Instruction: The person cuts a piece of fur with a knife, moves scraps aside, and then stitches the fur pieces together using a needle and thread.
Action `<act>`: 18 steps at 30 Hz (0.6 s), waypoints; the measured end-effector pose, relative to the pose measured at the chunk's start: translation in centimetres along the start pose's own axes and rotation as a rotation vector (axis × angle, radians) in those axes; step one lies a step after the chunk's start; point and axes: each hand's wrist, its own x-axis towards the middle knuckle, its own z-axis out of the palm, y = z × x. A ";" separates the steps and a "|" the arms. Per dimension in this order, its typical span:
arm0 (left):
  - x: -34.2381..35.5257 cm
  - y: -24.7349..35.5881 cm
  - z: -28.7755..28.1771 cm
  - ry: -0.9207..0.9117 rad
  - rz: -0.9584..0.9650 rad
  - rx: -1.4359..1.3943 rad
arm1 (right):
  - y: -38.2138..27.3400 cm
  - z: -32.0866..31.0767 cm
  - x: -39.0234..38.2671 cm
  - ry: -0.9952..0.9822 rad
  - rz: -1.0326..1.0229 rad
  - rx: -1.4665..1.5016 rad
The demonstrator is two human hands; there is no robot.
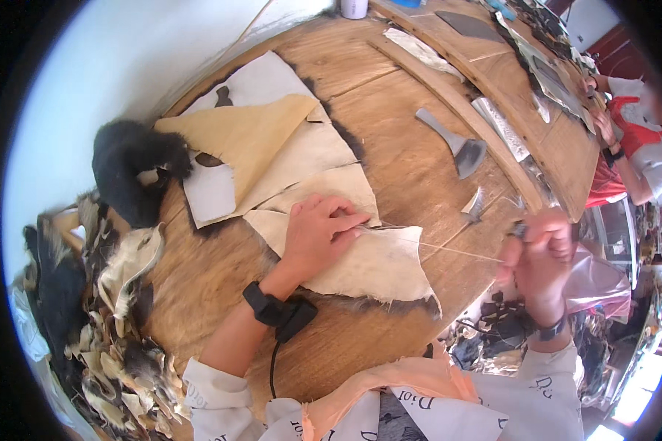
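Note:
My left hand (322, 234) pinches the edges of two cream hide pieces together where they meet. The lower hide piece (379, 266) has a ragged edge with dark fur showing beneath it; the upper hide (320, 158) lies flat, skin side up. From the pinched edge a pale thread (449, 250) runs taut to the right. My right hand (541, 257), raised off the table's right edge and smeared by motion, is closed around the thread's far end. Whether it also holds a needle cannot be made out. A tan sheet (272, 132) lies folded over the upper hide.
Black fur (125, 173) and a heap of hide scraps (118, 367) lie at the left. A wide-bladed metal tool (460, 147) rests on the wooden table (390, 110). Long wooden strips (463, 110) cross the right side. Another person (632, 140) works at the far right.

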 end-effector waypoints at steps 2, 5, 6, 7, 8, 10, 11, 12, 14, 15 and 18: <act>0.0 0.3 0.0 -0.019 -0.054 0.033 | -1.5 0.0 -0.5 0.160 -0.082 0.118; 0.1 0.3 0.2 -0.014 -0.049 0.025 | -2.4 0.5 -1.4 0.108 -0.122 0.113; 0.1 0.2 0.3 -0.016 -0.045 0.025 | -3.0 0.9 -1.2 0.113 -0.124 0.112; 0.1 0.2 0.2 -0.017 -0.047 0.023 | -3.8 1.4 -1.0 0.104 -0.135 0.149; 0.1 0.2 0.2 -0.017 -0.050 0.022 | -4.2 1.7 -0.9 0.094 -0.145 0.186; 0.1 0.1 0.3 -0.020 -0.043 0.032 | -3.9 0.7 -0.7 -0.067 -0.161 0.099; 0.0 0.0 0.4 -0.022 -0.041 0.043 | -3.8 1.0 -0.3 -0.155 -0.163 -0.376; -0.1 -0.2 0.3 -0.024 -0.044 0.048 | -3.4 1.3 0.5 -0.241 -0.158 -0.844; -0.1 -0.4 0.4 -0.017 -0.029 0.024 | -0.3 2.3 2.0 -0.162 0.167 -0.830; -0.2 -0.3 0.2 -0.017 -0.028 0.025 | 1.6 2.4 2.8 -0.149 0.133 -0.829; 0.2 0.2 0.1 -0.018 0.010 0.056 | 7.1 1.6 4.2 -0.190 0.039 -0.802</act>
